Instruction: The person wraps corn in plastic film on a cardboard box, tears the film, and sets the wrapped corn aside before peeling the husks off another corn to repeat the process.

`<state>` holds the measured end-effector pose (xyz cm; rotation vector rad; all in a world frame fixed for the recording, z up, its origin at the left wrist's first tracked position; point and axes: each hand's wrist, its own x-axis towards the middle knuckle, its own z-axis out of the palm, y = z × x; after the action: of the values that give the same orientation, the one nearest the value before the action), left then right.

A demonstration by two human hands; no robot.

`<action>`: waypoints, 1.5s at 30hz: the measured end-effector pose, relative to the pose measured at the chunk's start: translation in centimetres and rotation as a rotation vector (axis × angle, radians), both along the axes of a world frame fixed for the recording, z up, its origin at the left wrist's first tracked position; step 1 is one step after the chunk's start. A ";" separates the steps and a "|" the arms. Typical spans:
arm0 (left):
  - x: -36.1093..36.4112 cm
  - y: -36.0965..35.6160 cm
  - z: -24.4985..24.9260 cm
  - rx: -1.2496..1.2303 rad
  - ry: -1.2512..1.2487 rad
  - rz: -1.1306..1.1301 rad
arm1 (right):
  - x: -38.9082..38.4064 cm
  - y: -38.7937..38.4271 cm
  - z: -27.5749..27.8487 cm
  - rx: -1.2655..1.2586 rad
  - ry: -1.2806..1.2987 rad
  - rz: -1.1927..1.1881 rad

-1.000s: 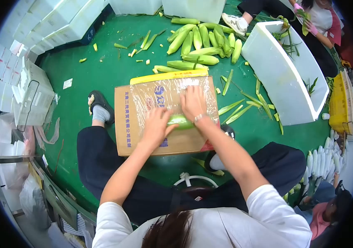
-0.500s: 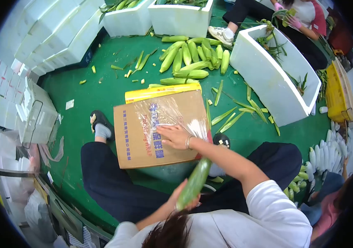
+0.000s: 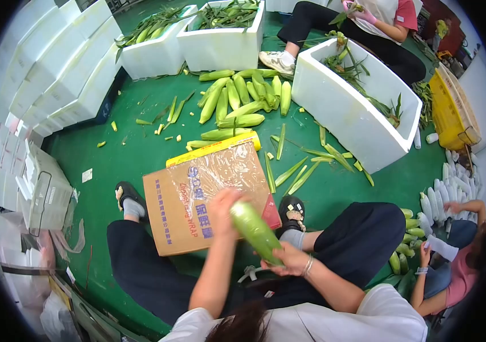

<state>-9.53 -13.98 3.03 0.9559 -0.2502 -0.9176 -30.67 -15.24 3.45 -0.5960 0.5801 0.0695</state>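
Observation:
A green corn cob in its husk, shiny as if under film, slants above my lap. My right hand grips its lower end. My left hand, blurred, is at the upper end of the cob over the box; its fingers are smeared by motion. The brown cardboard box with blue and red print lies between my feet, with clear film spread over its top and a yellow strip along its far edge. Beyond it lies a pile of green corn.
White foam boxes stand at the right and back, more are stacked at the left. Husk scraps litter the floor. One person sits at the back right, another at the lower right beside wrapped cobs.
My right hand has left the film and now holds the cob's lower end. My left hand has moved up from that end toward the box. The view has shifted right.

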 end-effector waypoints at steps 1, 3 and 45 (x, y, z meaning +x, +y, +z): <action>-2.4 -2.7 1.1 -0.068 0.545 -0.292 | -0.4 0.2 0.1 0.175 -0.095 -0.043; -8.9 -10.4 -3.8 0.226 0.231 -1.052 | -0.9 -4.2 -1.5 0.543 -0.103 -0.789; 11.9 11.5 -0.9 0.412 -0.016 0.171 | 19.2 -8.9 -5.1 -2.097 -0.229 0.504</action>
<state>2.38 -2.50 2.12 1.3432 0.0118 -0.8184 -11.51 -24.12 -1.66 -2.7340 0.0436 -0.1799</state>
